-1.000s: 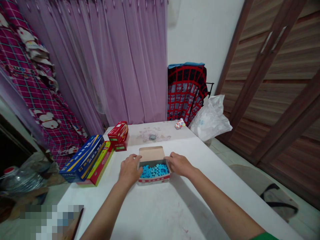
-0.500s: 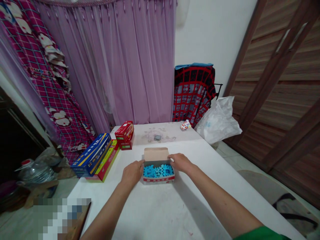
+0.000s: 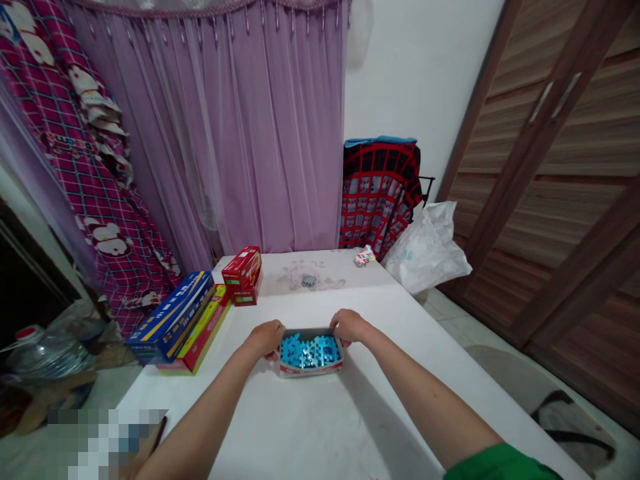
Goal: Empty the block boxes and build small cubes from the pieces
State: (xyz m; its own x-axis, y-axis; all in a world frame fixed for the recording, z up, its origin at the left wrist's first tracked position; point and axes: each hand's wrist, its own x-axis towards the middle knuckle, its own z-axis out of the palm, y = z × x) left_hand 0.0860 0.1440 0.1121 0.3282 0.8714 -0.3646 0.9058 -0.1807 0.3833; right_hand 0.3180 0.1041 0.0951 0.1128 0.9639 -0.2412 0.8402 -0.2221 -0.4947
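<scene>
A small red-and-white cardboard box [image 3: 311, 373] stands on the white table [image 3: 300, 427] in front of me, its top uncovered. Blue plastic toothed pieces [image 3: 309, 352] fill it, some of them shiny. My left hand [image 3: 269, 339] grips the box at its left back corner, thumb and fingers closed on the wall. At the right back corner, my right hand [image 3: 349, 327] holds it the same way. The lid flap cannot be seen from here.
Two stacked red boxes [image 3: 243, 275] stand at the back left. A blue box [image 3: 173, 317] leans beside a red-and-yellow box [image 3: 200, 337]. Farther back lie a small grey piece [image 3: 309, 281] and a crumpled wrapper [image 3: 364, 256]. A white plastic bag [image 3: 425, 247] bulges past the right edge.
The tan lid flap that stood up behind the box has gone out of sight. Both hands have shifted to the back corners. The whole view has moved slightly.
</scene>
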